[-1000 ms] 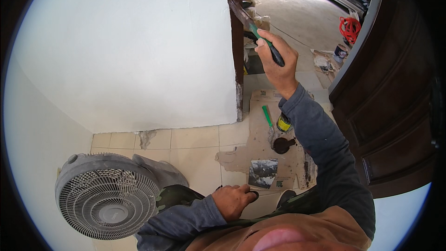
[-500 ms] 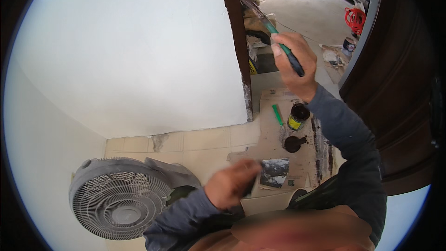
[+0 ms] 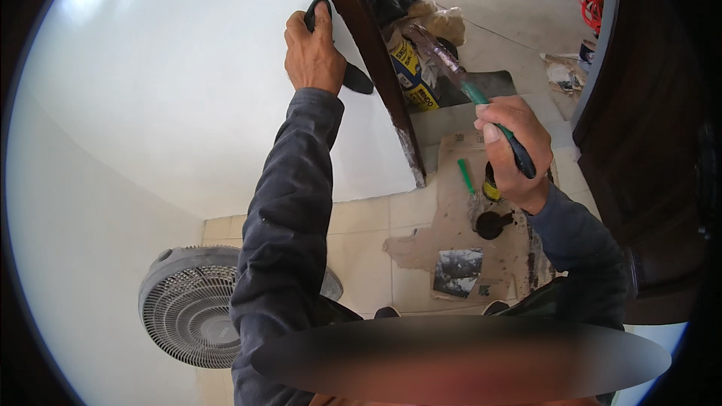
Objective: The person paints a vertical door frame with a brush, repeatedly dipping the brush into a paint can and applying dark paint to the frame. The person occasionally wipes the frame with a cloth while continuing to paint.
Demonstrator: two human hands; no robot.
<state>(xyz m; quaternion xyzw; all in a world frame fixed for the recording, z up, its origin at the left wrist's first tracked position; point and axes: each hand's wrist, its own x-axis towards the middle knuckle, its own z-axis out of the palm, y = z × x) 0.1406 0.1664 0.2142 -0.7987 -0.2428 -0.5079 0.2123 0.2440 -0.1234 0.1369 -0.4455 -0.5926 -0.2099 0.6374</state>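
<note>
My left hand (image 3: 312,56) is raised against the white wall (image 3: 188,90), closed on a black flat piece with rounded ends (image 3: 358,80). Its exact kind I cannot make out. The piece lies along the wall close to the dark brown door frame (image 3: 368,37). My right hand (image 3: 519,146) grips a paintbrush (image 3: 474,92) by its green and black handle. The brush's stained head points up and left, toward the doorway, apart from the frame. Partly hidden behind the right hand is a paint can with a yellow label (image 3: 491,191).
Cardboard (image 3: 451,214) covers the floor, bearing a green-handled tool (image 3: 466,176), a dark-coated lid (image 3: 490,225) and a dark-smeared sheet (image 3: 457,272). A grey fan (image 3: 192,304) stands at lower left. A brown door (image 3: 654,180) is at right; bags (image 3: 447,26) lie beyond the doorway.
My left hand has risen from above the cardboard to the wall beside the door frame, with the black piece. My right hand and paintbrush sit lower and farther right in view, which has shifted.
</note>
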